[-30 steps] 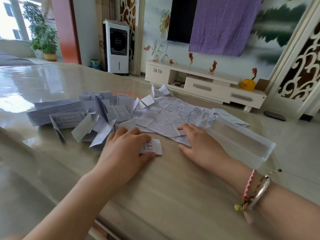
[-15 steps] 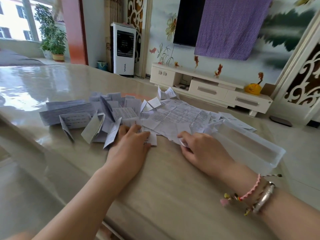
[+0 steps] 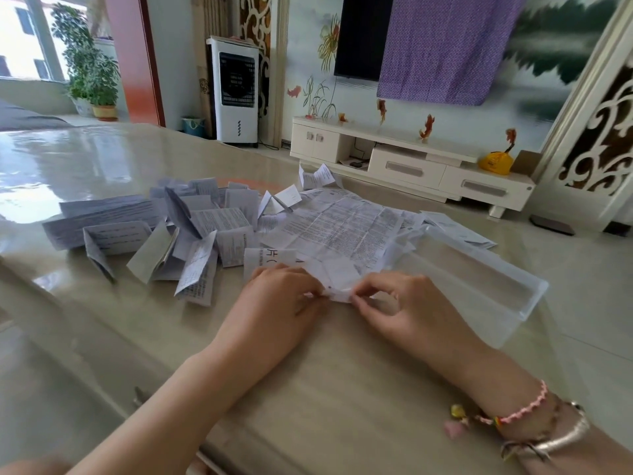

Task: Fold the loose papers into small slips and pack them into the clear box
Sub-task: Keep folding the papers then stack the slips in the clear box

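Papers spread across a glossy beige table (image 3: 102,159), living room behind.
Far left, a potted plant (image 3: 90,77) and white air cooler (image 3: 236,90); folded slips (image 3: 164,234) heaped left; left hand (image 3: 277,303) and right hand (image 3: 407,308) pinch one creased paper (image 3: 337,282) at centre; clear box (image 3: 479,286) lies right, TV stand (image 3: 411,166) beyond.

Bright daylight, table (image 3: 102,159) glare, slight blur
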`<state>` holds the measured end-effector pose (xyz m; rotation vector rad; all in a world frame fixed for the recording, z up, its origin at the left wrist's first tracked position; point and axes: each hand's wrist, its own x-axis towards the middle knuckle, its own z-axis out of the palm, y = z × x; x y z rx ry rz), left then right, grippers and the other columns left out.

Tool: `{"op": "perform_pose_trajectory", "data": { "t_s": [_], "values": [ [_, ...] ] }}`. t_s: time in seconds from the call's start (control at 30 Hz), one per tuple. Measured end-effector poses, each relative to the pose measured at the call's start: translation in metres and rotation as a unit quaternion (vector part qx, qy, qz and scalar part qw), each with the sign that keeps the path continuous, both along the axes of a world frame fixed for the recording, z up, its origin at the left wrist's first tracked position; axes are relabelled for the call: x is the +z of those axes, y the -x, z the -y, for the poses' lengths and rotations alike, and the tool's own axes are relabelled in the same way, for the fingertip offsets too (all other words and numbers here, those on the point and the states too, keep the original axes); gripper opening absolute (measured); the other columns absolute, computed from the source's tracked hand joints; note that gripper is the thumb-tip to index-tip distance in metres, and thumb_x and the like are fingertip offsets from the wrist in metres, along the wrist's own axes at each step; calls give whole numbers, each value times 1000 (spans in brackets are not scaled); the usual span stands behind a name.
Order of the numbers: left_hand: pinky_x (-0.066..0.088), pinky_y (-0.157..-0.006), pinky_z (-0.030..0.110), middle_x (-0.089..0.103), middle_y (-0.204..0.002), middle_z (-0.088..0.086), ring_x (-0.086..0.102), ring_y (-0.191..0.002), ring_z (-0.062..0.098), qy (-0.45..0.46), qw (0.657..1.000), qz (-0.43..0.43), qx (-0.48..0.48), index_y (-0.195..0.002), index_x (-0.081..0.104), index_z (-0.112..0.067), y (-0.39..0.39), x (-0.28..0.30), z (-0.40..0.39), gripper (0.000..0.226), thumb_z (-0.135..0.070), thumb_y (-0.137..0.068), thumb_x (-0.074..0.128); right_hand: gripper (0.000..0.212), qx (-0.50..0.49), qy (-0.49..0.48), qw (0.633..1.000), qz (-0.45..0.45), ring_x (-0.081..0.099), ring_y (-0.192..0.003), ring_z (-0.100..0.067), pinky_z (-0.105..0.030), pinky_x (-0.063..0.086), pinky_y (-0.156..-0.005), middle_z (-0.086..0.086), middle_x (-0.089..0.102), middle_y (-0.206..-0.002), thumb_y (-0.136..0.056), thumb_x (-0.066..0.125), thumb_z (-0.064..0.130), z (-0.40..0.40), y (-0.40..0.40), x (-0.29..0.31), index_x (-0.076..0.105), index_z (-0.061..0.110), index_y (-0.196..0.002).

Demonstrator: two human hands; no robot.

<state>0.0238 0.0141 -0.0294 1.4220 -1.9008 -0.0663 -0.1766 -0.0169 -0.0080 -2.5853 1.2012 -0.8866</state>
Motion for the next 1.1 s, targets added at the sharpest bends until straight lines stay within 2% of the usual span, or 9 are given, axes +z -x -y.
{"op": "perform_pose_trajectory", "data": {
  "t_s": [0.17, 0.3, 0.37, 0.47, 0.63, 0.73, 0.83, 0.97, 1.1],
  "values": [
    [40, -64, 11, 63, -68, -22, 57, -69, -3, -28, 996, -88, 19, -66, 61, -29, 5, 1, -3, 20, -27, -84, 69, 9, -25, -137, 982, 126, 65, -76, 5, -11, 48, -70, 12, 71, -81, -81, 75, 24, 6, 4, 2, 69, 25, -86],
    [34, -57, 9, 54, -57, -18, 48, -55, -3, -48, 990, -136, 11, -61, 51, -27, 6, 5, -6, 31, -21, -86, 68, 12, -28, -212, 958, 190, 61, -64, -15, -30, 48, -66, -6, 71, -79, -81, 75, 28, 10, 2, -1, 67, 19, -83],
    [36, -56, 8, 56, -61, -14, 50, -54, -2, -65, 986, -150, 16, -70, 53, -29, 7, 7, -8, 24, -20, -86, 68, 12, -22, -221, 954, 199, 61, -65, -15, -33, 49, -66, -6, 72, -78, -83, 74, 25, 11, 1, -2, 65, 17, -82],
    [38, -58, 5, 59, -78, -14, 55, -61, -5, -90, 981, -171, 29, -102, 57, -31, 10, 9, -9, 25, -17, -84, 70, 11, -21, -213, 955, 205, 65, -68, -12, -29, 50, -66, -2, 72, -76, -84, 73, 23, 13, -4, -5, 64, 17, -82],
    [43, -71, 16, 50, -98, -19, 53, -70, 1, -105, 985, -130, 43, -136, 39, -34, 10, 6, -8, 65, -23, -81, 72, 15, -45, -166, 971, 168, 65, -68, -6, -24, 50, -63, 1, 71, -78, -86, 70, 30, 21, -12, -6, 59, 21, -86],
    [43, -85, 23, 44, -114, -14, 52, -96, 8, -97, 992, -57, 52, -134, 45, -37, 11, 4, -8, 57, -29, -83, 69, 28, -74, -115, 989, 49, 57, -74, -11, -26, 45, -65, 10, 59, -77, -85, 69, 38, 26, -15, -8, 51, 22, -100],
    [34, -95, 25, 33, -126, -14, 34, -120, 13, -93, 991, 22, 88, -122, 57, -40, 14, 4, -13, 33, -40, -90, 60, 40, -86, -89, 992, -24, 45, -82, -12, -24, 34, -67, 16, 38, -78, -86, 66, 42, 29, -18, -11, 45, 19, -111],
    [34, -87, 26, 47, -124, -14, 36, -108, 14, -60, 994, 57, 72, -112, 67, -39, 14, 2, -14, 23, -39, -93, 54, 40, -92, -18, 994, -59, 45, -103, -16, -32, 39, -90, 6, 42, -102, -86, 65, 43, 28, -16, -12, 48, 20, -113],
    [38, -84, 28, 57, -111, -18, 38, -99, 13, -44, 995, 48, 72, -112, 69, -38, 11, 0, -13, 24, -38, -93, 54, 37, 13, -13, 999, -48, 47, -108, -7, -32, 39, -96, 12, 53, -111, -84, 69, 44, 20, -6, -7, 56, 27, -113]
  ]
}}
